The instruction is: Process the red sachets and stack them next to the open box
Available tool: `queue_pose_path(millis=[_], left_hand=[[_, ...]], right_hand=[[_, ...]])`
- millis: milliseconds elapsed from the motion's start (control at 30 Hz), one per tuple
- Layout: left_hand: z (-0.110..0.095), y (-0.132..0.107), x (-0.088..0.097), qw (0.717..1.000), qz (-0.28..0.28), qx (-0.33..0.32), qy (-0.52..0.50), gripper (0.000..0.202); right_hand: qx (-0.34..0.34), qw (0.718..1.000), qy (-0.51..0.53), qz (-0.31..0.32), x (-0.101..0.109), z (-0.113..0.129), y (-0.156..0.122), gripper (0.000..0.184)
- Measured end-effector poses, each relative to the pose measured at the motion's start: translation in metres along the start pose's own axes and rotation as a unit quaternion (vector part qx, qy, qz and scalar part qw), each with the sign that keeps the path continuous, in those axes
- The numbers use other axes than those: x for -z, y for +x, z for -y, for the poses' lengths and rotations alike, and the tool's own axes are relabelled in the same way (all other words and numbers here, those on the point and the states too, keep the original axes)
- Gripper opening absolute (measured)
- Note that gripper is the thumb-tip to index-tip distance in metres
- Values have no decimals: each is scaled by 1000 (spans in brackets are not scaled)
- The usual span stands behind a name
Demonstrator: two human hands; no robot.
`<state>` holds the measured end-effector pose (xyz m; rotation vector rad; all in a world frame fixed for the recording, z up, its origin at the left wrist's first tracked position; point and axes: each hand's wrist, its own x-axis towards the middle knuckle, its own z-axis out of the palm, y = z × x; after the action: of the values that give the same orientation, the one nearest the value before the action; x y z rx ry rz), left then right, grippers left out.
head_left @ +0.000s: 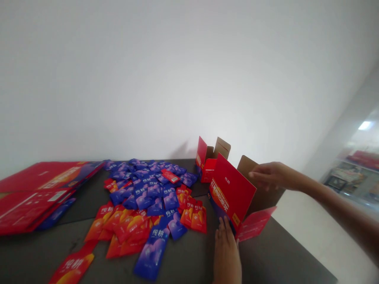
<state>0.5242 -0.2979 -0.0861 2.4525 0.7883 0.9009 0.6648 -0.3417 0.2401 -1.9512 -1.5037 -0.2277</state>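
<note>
**Where both hands meet the red box [232, 191]**

While the left hand [226, 252] lies flat on the table [275, 256], its grip apart and fingertips touching the box's lower front corner, the right hand [271, 175] reaches over the brown flap [246, 163], fingers loosely spread, clamped on nothing; the box stands open near the table's right end; sachets [148, 201] lie heaped just left; a second box [207, 161] stands behind.
</note>
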Motion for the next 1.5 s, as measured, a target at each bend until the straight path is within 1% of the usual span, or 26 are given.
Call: queue_pose_path(millis=[33,67,100,133,167,233,267,300,333,367,400,433,467,533,600,700,833,967,1033,1133,1300,1400,1500], left_hand=[[-1,0,5,1000,14,4,-6,78],[-2,0,9,1000,26,8,-9,76],[-2,1,12,999,38,11,-10,75],[-3,1,15,999,46,15,-9,74],[-3,2,18,998,51,19,-9,73],[-4,3,21,998,48,26,-9,74],[-4,3,22,999,44,27,-9,75],[-4,3,23,999,39,26,-9,75],[-4,4,23,999,37,23,-8,75],[-3,4,23,999,36,19,-7,75],[-3,4,22,999,36,16,-4,75],[-2,4,21,999,37,13,-2,76],[-1,5,19,999,36,12,1,76],[2,6,15,999,31,13,8,77],[7,9,11,1000,19,17,14,77],[16,16,10,999,13,34,13,76],[27,34,19,998,16,55,-8,73],[32,59,34,997,13,59,-40,72],[32,72,41,997,25,62,-49,72],[31,91,48,996,38,74,-44,73],[34,120,47,994,40,97,-32,78],[38,136,47,993,46,106,-19,74],[40,153,49,993,52,108,-2,68]], right_hand=[[-29,992,-20,124,10,-8,-19,44],[-44,987,-45,151,17,-18,-41,45],[-47,988,-62,132,18,-30,-67,47],[-40,992,-72,98,14,-43,-94,49],[-40,994,-88,46,5,-58,-120,51],[-81,991,-87,-66,-26,-87,-164,48],[-110,984,-58,-129,-45,-100,-179,57],[-135,974,-16,-182,-64,-112,-189,77],[-145,968,31,-203,-82,-122,-193,98],[-167,965,88,-184,-99,-130,-194,109],[-187,959,145,-158,-114,-136,-191,116],[-200,952,198,-116,-126,-140,-186,115],[-206,945,246,-70,-136,-143,-180,110],[-191,928,319,2,-152,-145,-167,94],[-166,915,365,32,-161,-143,-157,79],[-149,904,399,27,-170,-139,-144,71],[-130,903,408,28,-181,-138,-122,73],[-117,916,383,9,-196,-147,-99,77],[-117,924,364,1,-204,-154,-90,77],[-116,927,357,-1,-212,-163,-78,79],[-113,926,359,0,-221,-176,-55,81],[-119,925,362,-5,-228,-180,-40,85],[-119,923,366,-15,-234,-183,-27,86]])
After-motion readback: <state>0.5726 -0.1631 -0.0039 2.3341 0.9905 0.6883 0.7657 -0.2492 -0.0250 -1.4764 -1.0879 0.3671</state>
